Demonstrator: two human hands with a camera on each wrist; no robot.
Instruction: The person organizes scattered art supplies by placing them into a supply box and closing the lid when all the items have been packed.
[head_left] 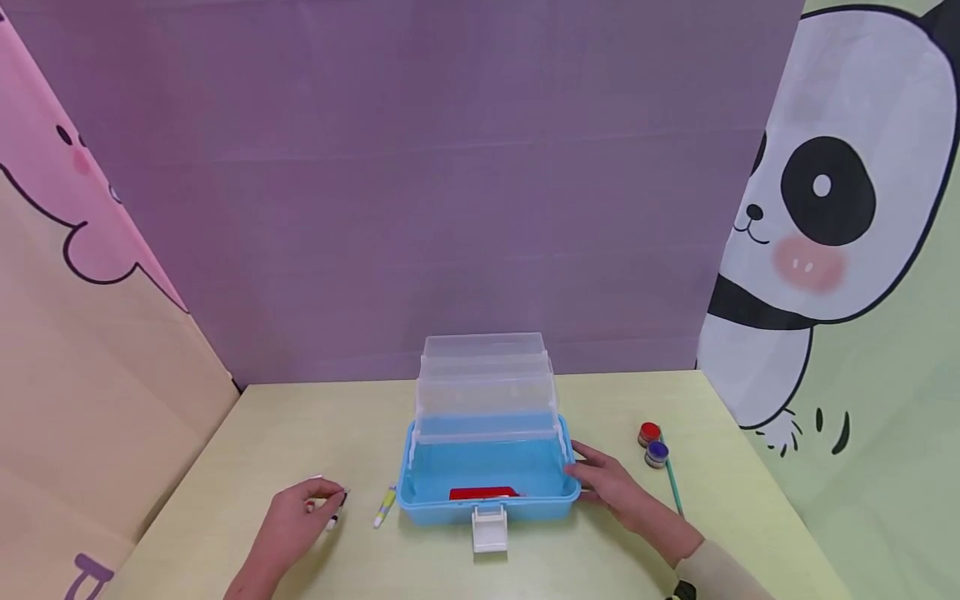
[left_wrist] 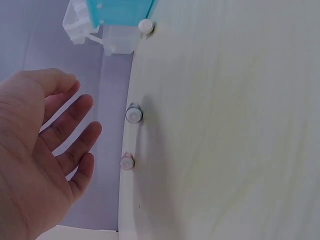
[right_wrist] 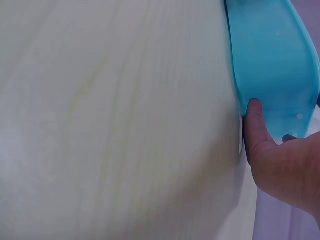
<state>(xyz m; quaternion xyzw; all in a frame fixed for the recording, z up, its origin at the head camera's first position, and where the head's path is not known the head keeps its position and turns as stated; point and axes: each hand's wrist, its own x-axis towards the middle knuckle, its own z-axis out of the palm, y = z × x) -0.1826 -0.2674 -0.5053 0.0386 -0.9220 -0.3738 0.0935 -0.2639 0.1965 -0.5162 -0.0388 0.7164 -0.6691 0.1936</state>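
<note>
My left hand hovers over the left part of the table, fingers loosely bent. In the left wrist view no object shows in its grasp. Below its fingertips lies a black-and-white marker pen; a second pen with a pinkish end is partly covered by the hand in the head view. At the right end of a light-blue storage box, my right hand grips the wall near the rim, some fingers hidden. The box's clear lid stands raised. Inside lies a red object.
A yellow-green marker pen lies just left of the box. Right of my right hand stand a red-lidded jar and a blue-lidded jar, beside a thin green stick. A white latch hangs from the box's front.
</note>
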